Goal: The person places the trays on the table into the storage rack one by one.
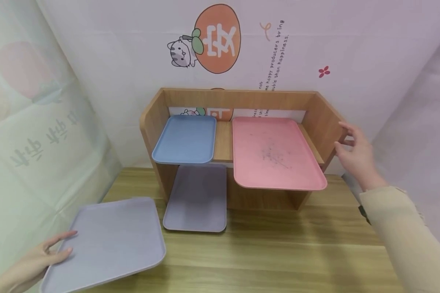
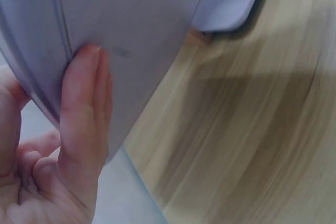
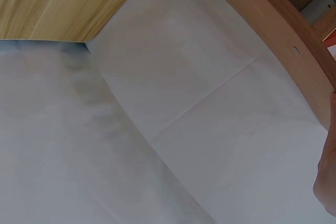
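Observation:
My left hand (image 1: 40, 260) grips a lavender-grey tray (image 1: 113, 240) by its left edge. In the left wrist view fingers (image 2: 84, 98) press against the tray's underside, and a shadow falls on the table below. My right hand (image 1: 359, 156) holds the front edge of the right side panel of a small wooden shelf (image 1: 223, 140). On its upper board lie a blue tray (image 1: 187, 140) at left and a larger pink tray (image 1: 274, 154) with dark specks at right. Another lavender-grey tray (image 1: 198, 199) sits in the lower left, jutting out in front.
The shelf stands on a wood-grain table (image 1: 278, 244) against a white printed cloth (image 1: 132, 61). Cloth also hangs at the left and right sides. The pink tray overhangs the upper board at the front.

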`<state>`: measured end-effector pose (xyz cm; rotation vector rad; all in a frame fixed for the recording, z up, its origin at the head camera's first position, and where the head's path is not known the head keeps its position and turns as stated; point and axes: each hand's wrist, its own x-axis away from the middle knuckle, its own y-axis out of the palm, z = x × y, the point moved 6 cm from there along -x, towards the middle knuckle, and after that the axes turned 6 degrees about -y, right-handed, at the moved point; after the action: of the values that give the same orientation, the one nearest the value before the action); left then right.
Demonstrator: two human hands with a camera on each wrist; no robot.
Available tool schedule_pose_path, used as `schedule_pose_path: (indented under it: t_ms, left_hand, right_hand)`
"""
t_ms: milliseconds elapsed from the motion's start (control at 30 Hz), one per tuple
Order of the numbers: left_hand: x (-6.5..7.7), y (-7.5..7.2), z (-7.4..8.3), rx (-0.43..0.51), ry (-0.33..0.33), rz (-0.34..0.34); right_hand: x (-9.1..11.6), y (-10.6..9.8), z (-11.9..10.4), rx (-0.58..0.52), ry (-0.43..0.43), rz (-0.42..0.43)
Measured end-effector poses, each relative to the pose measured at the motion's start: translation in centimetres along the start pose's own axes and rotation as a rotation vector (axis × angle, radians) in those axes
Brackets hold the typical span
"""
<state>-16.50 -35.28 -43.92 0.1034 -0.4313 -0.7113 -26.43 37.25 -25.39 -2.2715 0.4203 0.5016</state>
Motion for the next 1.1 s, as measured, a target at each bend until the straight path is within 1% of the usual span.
schedule_pose_path:
  t_ms: [67,133,200,267,333,400,500,667,733,800,867,1100]
  left_hand:
    - [0.0,1.0,0.1,0.031,-0.002,-0.081]
    - [-0.2,1.9,0.3,0.025,0.000,-0.136]
    - [-0.7,2.9,0.4,0.012,0.009,-0.165]
    - [-1.6,4.0,0.6,0.011,0.023,-0.188]
    - [-2.7,5.2,0.8,0.036,0.027,-0.206]
    - [-3.9,6.3,1.0,0.051,0.033,-0.206]
    - [-5.7,7.8,1.5,0.041,0.040,-0.166]
    - [-9.2,10.0,2.2,-0.009,0.044,-0.057]
    - [-10.7,10.9,2.5,-0.042,0.058,-0.011]
    - [-12.2,11.8,2.8,-0.065,0.083,0.018]
    - [-13.7,12.6,3.1,-0.085,0.090,0.053]
    - [-19.1,14.6,3.7,-0.102,0.057,0.163]
  right_hand:
    - [0.0,0.1,0.0,-0.001,0.000,-0.002]
    - [0.0,0.2,0.1,-0.002,-0.004,0.002]
    - [0.0,0.2,0.1,0.001,-0.005,0.014]
    - [-0.1,0.1,0.2,0.008,-0.002,0.018]
    - [-0.1,0.1,0.2,0.013,0.003,0.020]
    - [-0.2,0.2,0.2,0.020,0.011,0.013]
    - [-0.2,0.3,0.2,0.022,0.012,0.007]
    - [-0.2,0.3,0.1,0.014,0.006,0.011]
    - [-0.2,0.2,0.1,0.016,0.005,0.014]
    - [-0.3,0.2,0.1,0.016,0.008,0.014]
    - [-0.3,0.3,0.1,0.026,0.009,0.012]
    - [-0.3,0.3,0.2,0.015,0.001,0.024]
